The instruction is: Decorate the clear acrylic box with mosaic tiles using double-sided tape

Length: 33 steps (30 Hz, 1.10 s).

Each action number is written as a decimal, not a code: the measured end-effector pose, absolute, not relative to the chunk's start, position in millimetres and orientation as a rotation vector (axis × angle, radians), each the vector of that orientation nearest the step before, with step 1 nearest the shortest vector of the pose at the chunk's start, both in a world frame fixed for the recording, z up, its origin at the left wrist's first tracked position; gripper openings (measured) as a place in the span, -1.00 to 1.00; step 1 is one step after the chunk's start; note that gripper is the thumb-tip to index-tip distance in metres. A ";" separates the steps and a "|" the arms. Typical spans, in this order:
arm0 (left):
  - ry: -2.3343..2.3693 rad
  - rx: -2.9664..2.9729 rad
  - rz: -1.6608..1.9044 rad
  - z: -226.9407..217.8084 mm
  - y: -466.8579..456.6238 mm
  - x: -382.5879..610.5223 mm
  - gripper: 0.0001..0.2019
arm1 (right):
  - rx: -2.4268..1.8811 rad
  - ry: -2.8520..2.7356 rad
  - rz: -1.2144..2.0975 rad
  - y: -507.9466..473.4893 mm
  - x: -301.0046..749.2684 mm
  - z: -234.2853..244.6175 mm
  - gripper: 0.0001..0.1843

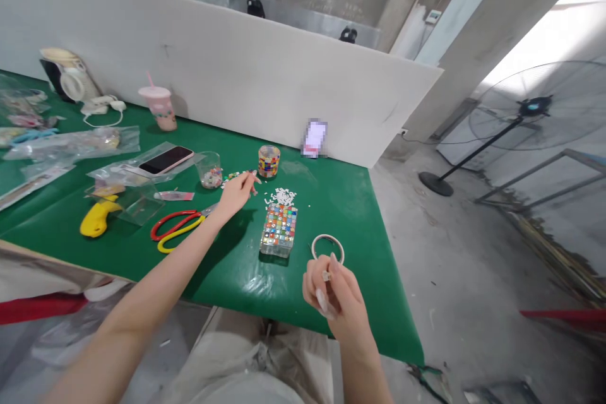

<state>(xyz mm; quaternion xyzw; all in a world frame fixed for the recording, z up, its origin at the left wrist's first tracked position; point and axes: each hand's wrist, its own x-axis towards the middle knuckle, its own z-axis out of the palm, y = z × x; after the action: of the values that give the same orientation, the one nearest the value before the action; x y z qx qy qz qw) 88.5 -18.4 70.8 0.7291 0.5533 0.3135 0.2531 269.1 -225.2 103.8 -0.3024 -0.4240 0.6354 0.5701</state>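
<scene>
My left hand point(240, 192) is stretched over the table beside a small scatter of coloured tile pieces point(230, 177); its fingers are partly bent with the tips apart, and I see nothing between them. Close to the front edge, my right hand point(335, 287) is curled closed around a small pale piece point(326, 275). A white ring-shaped roll point(327, 237) lies just behind that hand. Between my hands sits a clear box point(278, 233) covered with multicoloured mosaic tiles. Loose white pieces point(283, 196) are heaped at its far side. Farther back stands a round mosaic-covered container point(269, 161).
Left of my arm are scissors point(177, 231) with red and yellow handles, a yellow tool point(98, 217), a clear cup point(209, 170) of small pieces, a tube point(175, 196) and a phone point(166, 160). A pink drink cup point(160, 107) stands by the white partition point(237, 69).
</scene>
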 end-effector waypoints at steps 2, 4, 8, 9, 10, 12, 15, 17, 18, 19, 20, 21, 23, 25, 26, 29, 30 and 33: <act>1.405 1.968 0.982 95.6 -55.6 91.2 -0.54 | -0.715 -1.007 1.475 -223.0 266.8 103.4 -0.48; 1.254 1.974 1.085 119.2 -101.1 94.0 -0.60 | -0.702 -1.029 1.441 -221.4 263.7 104.6 -0.49; 0.669 2.060 1.205 149.8 -176.2 91.0 -0.74 | -0.633 -1.108 1.330 -223.9 258.9 110.1 -0.52; 0.620 2.050 1.176 153.4 -186.7 88.8 -0.73 | -0.637 -1.131 1.297 -225.7 258.3 111.9 -0.52; 0.587 2.047 1.137 155.8 -193.8 86.4 -0.71 | -0.653 -1.155 1.265 -227.7 257.8 113.9 -0.53; 0.553 2.045 1.053 157.9 -200.4 82.1 -0.67 | -0.692 -1.209 1.211 -231.6 257.3 117.8 -0.53; 0.539 2.052 0.988 158.4 -201.7 78.2 -0.60 | -0.746 -1.278 1.151 -236.1 256.3 122.2 -0.52; 0.556 2.033 0.986 159.1 -202.7 77.5 -0.59 | -0.755 -1.298 1.128 -238.1 255.4 123.9 -0.52; 0.563 2.026 0.984 159.9 -203.7 77.6 -0.59 | -0.751 -1.303 1.122 -239.0 254.9 124.4 -0.52; 0.567 2.023 0.981 161.0 -205.1 77.8 -0.59 | -0.743 -1.307 1.120 -239.9 254.6 124.7 -0.52; 0.564 2.021 0.984 162.3 -206.6 78.0 -0.59 | -0.734 -1.311 1.121 -240.9 254.3 124.8 -0.52; 0.562 2.019 0.992 163.7 -208.2 78.2 -0.60 | -0.729 -1.313 1.122 -241.9 254.1 124.9 -0.52; 0.568 2.012 1.013 166.3 -211.3 78.4 -0.64 | -0.725 -1.312 1.124 -244.0 253.9 124.9 -0.52; 0.562 2.010 1.019 167.7 -214.2 78.1 -0.68 | -0.717 -1.303 1.127 -246.0 253.7 124.9 -0.52; 0.557 2.011 1.011 167.8 -215.5 77.6 -0.68 | -0.710 -1.298 1.127 -246.8 253.6 124.9 -0.52; 0.548 2.023 0.987 166.5 -219.0 75.2 -0.67 | -0.685 -1.288 1.126 -248.8 252.6 125.3 -0.53; 0.555 2.028 0.994 165.9 -219.8 74.3 -0.68 | -0.679 -1.285 1.126 -249.4 252.1 125.3 -0.53; 0.584 2.045 1.071 164.9 -221.3 72.5 -0.66 | -0.665 -1.281 1.130 -251.0 250.9 124.9 -0.53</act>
<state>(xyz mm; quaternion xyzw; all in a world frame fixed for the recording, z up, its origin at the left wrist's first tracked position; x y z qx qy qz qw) 72.5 -221.3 164.9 0.7976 0.2276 0.4177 0.3710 250.9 -251.0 124.9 -0.2880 -0.5543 0.4892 0.6086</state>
